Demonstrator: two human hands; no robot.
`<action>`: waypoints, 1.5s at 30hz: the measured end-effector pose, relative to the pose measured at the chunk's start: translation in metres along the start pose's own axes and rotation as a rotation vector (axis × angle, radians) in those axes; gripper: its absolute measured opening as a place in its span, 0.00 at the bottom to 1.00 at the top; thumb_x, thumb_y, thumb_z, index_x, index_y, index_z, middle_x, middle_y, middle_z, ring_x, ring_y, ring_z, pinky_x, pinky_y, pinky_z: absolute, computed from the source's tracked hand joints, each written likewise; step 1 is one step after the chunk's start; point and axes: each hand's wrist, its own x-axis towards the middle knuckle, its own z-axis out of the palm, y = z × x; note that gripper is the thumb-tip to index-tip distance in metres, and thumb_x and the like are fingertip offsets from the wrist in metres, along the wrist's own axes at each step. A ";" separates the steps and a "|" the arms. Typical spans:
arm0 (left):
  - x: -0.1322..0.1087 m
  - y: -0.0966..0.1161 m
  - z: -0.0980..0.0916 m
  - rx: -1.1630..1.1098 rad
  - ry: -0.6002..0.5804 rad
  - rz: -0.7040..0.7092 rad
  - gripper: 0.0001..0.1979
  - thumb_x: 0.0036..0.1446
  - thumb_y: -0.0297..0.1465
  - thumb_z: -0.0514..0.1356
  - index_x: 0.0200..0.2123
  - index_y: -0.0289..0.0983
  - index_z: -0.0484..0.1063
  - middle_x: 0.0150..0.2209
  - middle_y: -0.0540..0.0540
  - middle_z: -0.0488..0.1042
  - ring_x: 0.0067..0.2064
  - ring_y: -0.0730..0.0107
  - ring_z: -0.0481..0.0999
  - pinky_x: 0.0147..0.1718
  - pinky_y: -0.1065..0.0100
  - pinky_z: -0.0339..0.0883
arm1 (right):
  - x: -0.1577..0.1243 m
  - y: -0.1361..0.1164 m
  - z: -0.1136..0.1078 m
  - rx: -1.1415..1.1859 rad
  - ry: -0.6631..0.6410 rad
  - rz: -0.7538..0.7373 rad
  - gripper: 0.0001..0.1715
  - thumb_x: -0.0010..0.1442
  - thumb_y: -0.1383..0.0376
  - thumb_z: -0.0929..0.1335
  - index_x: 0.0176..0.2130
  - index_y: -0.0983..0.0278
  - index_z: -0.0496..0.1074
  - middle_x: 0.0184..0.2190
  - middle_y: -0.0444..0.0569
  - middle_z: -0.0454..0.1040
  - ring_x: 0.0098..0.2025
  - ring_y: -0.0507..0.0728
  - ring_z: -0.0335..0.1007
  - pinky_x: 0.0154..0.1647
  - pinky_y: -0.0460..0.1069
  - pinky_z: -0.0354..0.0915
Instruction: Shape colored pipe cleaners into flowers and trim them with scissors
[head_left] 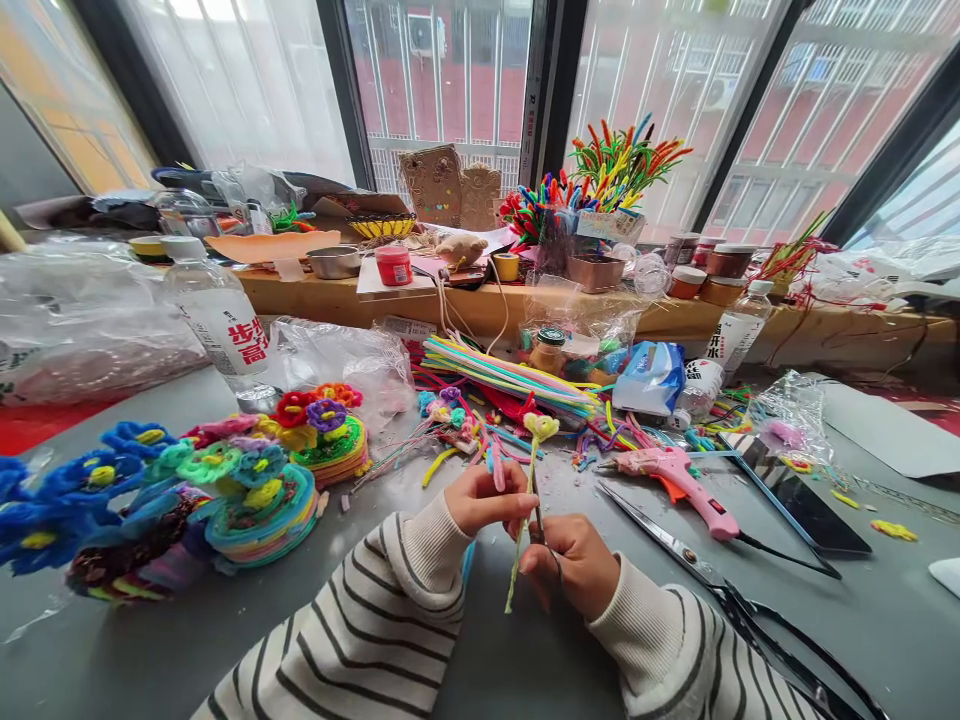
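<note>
Between the fingertips of my left hand (495,500) is a pale yellow pipe-cleaner flower (541,428), upright, its twisted stem running down past the fingers. My right hand (574,565) is closed round the handles of small scissors (536,500), whose blades point up beside the stem. Whether the blades touch the stem I cannot tell. To the left stand blue pipe-cleaner flowers (97,475) and a round, coiled pastel base (262,525) topped with flowers. Large black-handled scissors (675,550) lie to the right of my right hand.
A pink glue gun (682,480) and a dark phone (802,505) lie to the right. Behind my hands is a bundle of pastel pipe cleaners (510,375) among scraps. Water bottles (225,320), plastic bags and a blue packet (651,378) line the wooden ledge (480,312).
</note>
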 end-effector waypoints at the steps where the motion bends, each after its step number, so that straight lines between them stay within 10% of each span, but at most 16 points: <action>1: 0.000 0.000 0.000 0.003 0.017 0.012 0.12 0.39 0.33 0.61 0.17 0.33 0.60 0.12 0.53 0.64 0.15 0.80 0.63 0.16 0.76 0.56 | 0.000 0.000 0.000 -0.006 0.003 0.014 0.37 0.49 0.44 0.55 0.06 0.67 0.63 0.08 0.43 0.57 0.16 0.47 0.56 0.21 0.44 0.54; 45: -0.001 0.001 0.002 0.043 -0.043 -0.063 0.12 0.38 0.33 0.61 0.16 0.34 0.61 0.12 0.54 0.62 0.14 0.82 0.60 0.14 0.75 0.51 | 0.000 0.001 0.000 0.077 -0.032 0.017 0.37 0.46 0.41 0.55 0.12 0.68 0.66 0.14 0.46 0.65 0.20 0.49 0.61 0.24 0.44 0.57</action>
